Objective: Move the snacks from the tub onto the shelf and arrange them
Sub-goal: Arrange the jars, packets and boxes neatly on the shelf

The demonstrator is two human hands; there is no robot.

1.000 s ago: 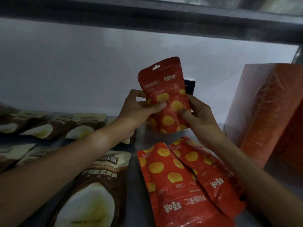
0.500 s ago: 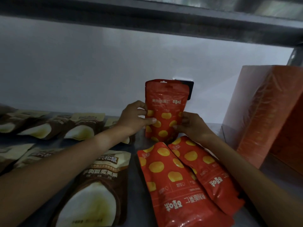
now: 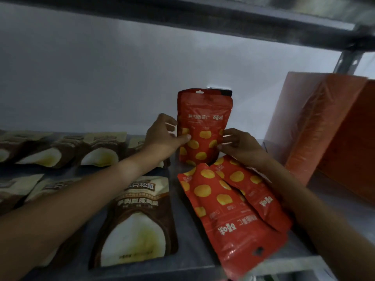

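Both hands meet at the back of the metal shelf (image 3: 182, 258), each gripping a side of an upright red snack pouch (image 3: 204, 126) printed with yellow rounds. The left hand (image 3: 164, 138) has its thumb pressed across the pouch's front and its fingers curled behind the left edge. The right hand (image 3: 238, 145) pinches the lower right edge with curled fingers. The pouch stands near the shelf's rear edge, close to the pale wall (image 3: 101, 78); whether its base touches the shelf is hard to tell in the dim light.

In front of it, toward the shelf's front edge, two matching red pouches (image 3: 233, 209) lie flat, one overlapping the other. Brown and cream pouches (image 3: 138, 222) lie in rows along the shelf's left part. An orange box (image 3: 328, 126) stands at the right end. Another metal shelf (image 3: 203, 15) runs overhead, carried by a perforated post (image 3: 348, 61) at the right.
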